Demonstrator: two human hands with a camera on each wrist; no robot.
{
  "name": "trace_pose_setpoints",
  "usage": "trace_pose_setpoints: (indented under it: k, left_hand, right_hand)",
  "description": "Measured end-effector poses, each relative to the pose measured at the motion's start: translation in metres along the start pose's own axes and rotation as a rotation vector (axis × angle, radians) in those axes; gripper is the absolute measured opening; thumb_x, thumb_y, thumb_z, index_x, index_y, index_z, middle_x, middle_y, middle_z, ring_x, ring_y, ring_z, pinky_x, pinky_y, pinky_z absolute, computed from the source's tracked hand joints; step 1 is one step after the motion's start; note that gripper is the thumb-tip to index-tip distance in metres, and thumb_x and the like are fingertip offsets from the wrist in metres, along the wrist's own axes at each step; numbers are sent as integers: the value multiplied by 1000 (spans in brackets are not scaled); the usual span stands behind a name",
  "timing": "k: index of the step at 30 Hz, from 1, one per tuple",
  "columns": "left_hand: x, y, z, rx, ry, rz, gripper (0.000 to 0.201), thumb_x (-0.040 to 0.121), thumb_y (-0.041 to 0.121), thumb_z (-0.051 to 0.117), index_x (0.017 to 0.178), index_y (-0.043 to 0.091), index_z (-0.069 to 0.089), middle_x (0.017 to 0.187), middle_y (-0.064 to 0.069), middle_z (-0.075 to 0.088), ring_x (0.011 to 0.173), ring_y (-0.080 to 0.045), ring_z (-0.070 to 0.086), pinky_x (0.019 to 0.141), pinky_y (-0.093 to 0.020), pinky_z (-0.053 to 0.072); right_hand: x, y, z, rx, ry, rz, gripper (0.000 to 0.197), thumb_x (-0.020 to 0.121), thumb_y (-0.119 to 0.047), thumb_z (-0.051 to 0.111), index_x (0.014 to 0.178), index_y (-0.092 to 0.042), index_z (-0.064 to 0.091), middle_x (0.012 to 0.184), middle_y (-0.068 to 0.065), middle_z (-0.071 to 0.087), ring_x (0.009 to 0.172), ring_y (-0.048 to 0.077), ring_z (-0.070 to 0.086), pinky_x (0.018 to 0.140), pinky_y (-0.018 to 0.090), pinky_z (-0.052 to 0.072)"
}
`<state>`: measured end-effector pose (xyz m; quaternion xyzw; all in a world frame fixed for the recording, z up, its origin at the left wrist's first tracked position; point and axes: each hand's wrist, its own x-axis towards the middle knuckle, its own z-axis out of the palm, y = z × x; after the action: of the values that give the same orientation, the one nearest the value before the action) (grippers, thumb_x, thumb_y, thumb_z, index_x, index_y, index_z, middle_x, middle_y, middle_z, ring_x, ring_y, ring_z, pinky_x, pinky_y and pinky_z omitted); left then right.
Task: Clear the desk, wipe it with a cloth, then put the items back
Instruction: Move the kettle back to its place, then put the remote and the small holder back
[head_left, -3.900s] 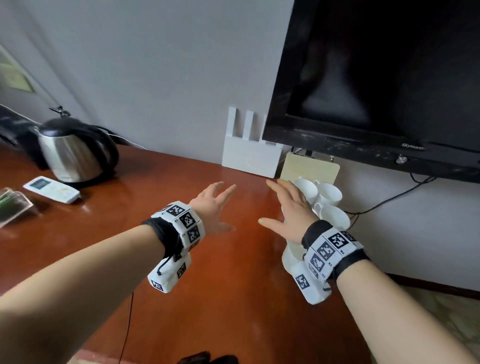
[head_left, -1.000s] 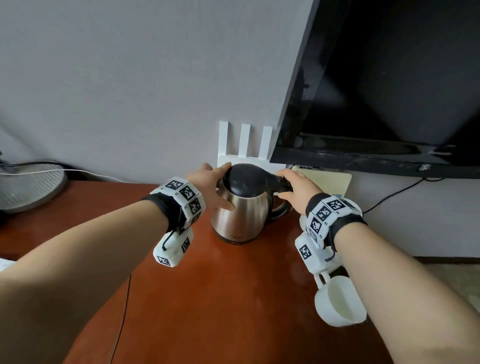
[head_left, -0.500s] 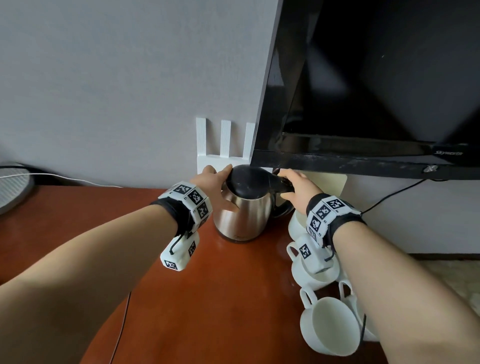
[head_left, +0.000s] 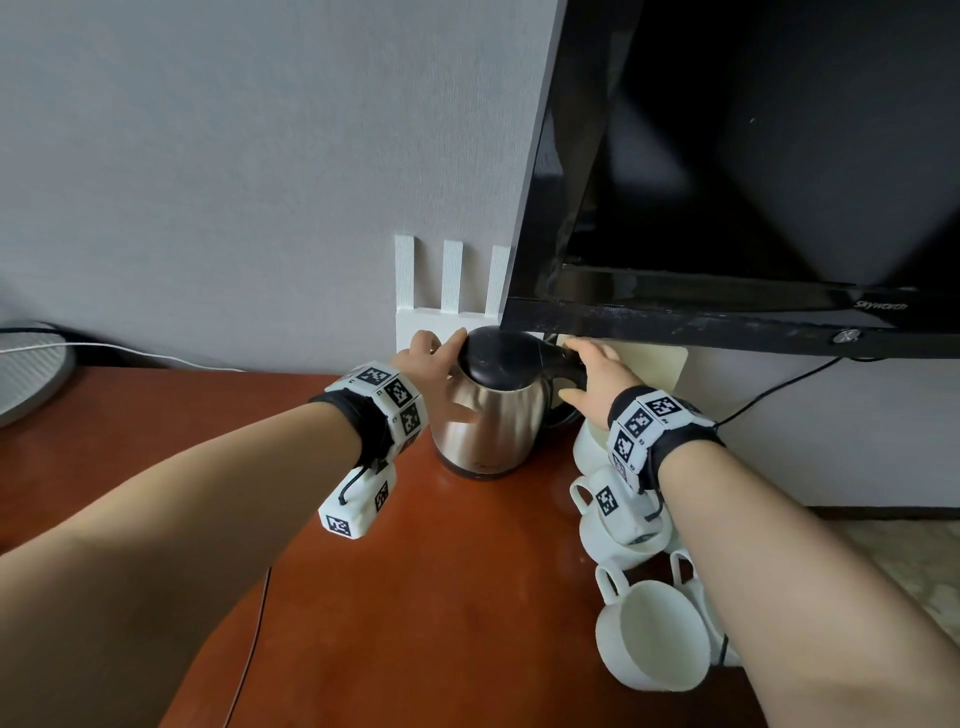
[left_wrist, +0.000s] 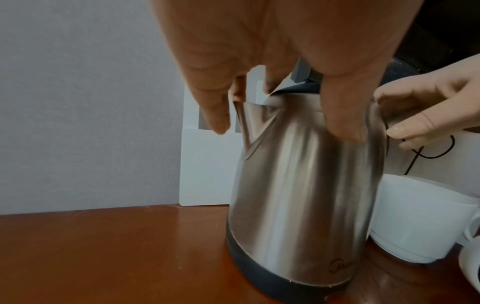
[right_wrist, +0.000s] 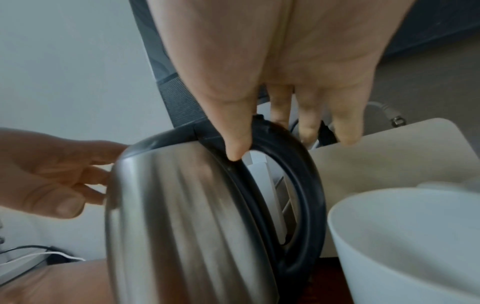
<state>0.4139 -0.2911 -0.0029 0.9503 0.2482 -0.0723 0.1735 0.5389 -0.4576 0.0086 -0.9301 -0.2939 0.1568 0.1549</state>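
Observation:
A steel kettle (head_left: 493, 415) with a black lid and handle stands on the red-brown desk (head_left: 415, 597), just under the TV's lower left corner. My left hand (head_left: 431, 369) cups its left side, thumb on the steel front and fingers behind the spout (left_wrist: 249, 127). My right hand (head_left: 592, 374) holds the black handle (right_wrist: 309, 185), thumb on its inner edge and fingers over the back. In the left wrist view the kettle (left_wrist: 306, 185) sits flat on its black base. The right wrist view shows the kettle (right_wrist: 182, 216) blurred.
Several white cups (head_left: 649, 639) crowd the desk's right edge, one (left_wrist: 415, 216) right beside the kettle. A white router (head_left: 426, 312) and a beige board (head_left: 654, 364) lean on the wall behind. The black TV (head_left: 753, 182) overhangs. A grey round base (head_left: 26, 374) lies far left.
The kettle, held in both hands, has moved right from in front of the router to under the TV corner, next to the cups. Before that both hands were empty.

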Motion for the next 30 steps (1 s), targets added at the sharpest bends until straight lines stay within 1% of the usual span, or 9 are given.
trace_pose_setpoints:
  k: [3, 5, 7, 10, 13, 16, 20, 26, 30]
  left_hand:
    - [-14, -4, -3, 16, -16, 5, 105, 76, 50, 69, 150, 31, -3, 153, -6, 7, 138, -29, 25, 108, -37, 33]
    - [-25, -8, -7, 21, -15, 12, 104, 77, 48, 68, 150, 31, -5, 154, -5, 3, 141, -28, 17, 112, -39, 31]
    - [-38, -15, -12, 16, -2, 24, 103, 78, 49, 68, 150, 32, -4, 155, -4, 2, 143, -27, 14, 113, -40, 29]
    - [-61, -32, -20, 45, 2, 34, 103, 78, 53, 65, 149, 34, -7, 155, -2, -1, 143, -26, 15, 111, -41, 29]
    - [-89, -64, -32, 61, 3, 29, 107, 76, 55, 66, 148, 35, -11, 156, -1, -5, 143, -26, 16, 110, -43, 30]
    - [-121, -109, -48, 71, 3, 0, 107, 77, 55, 66, 147, 36, -13, 156, -1, -6, 143, -26, 16, 110, -44, 31]
    - [-164, -188, -68, 100, 69, -93, 110, 73, 60, 67, 148, 36, -10, 156, -3, 1, 142, -28, 18, 113, -44, 29]
    - [-237, -314, -89, 90, 129, -230, 107, 72, 54, 70, 150, 31, 1, 154, -6, 13, 142, -24, 18, 115, -36, 23]
    - [-280, -386, -87, 111, 83, -343, 102, 74, 55, 68, 151, 30, 5, 154, -6, 13, 141, -25, 22, 112, -39, 29]
  right_hand:
    - [-14, -9, -2, -73, 7, 17, 70, 88, -24, 59, 146, -27, 21, 149, 7, 25, 135, 30, 30, 111, 43, 31]
    - [-26, -20, -4, -108, 12, 9, 73, 88, -28, 60, 148, -27, 18, 152, 8, 21, 139, 31, 22, 114, 43, 26]
    - [-39, -36, -5, -122, 18, -17, 75, 88, -29, 60, 148, -26, 16, 154, 8, 18, 142, 31, 18, 116, 42, 22]
    - [-59, -65, -1, -126, 6, -48, 78, 87, -33, 61, 149, -27, 13, 156, 8, 13, 143, 32, 14, 117, 44, 20]
    - [-76, -99, 10, -171, 1, -96, 80, 86, -37, 61, 149, -28, 12, 155, 5, 11, 143, 30, 13, 116, 45, 22]
    - [-93, -141, 26, -186, 19, -137, 82, 85, -41, 61, 149, -31, 11, 156, 1, 6, 145, 25, 5, 116, 45, 19]
    - [-110, -209, 57, -224, -19, -203, 85, 86, -44, 60, 149, -32, 5, 158, 1, -3, 146, 23, -8, 118, 47, 12]
    - [-129, -317, 121, -260, -104, -336, 85, 87, -46, 58, 150, -31, 2, 159, 3, -4, 147, 24, -9, 119, 45, 8]
    - [-140, -376, 171, -269, -176, -405, 83, 87, -45, 57, 149, -33, 4, 159, 2, 0, 147, 24, -4, 118, 42, 9]
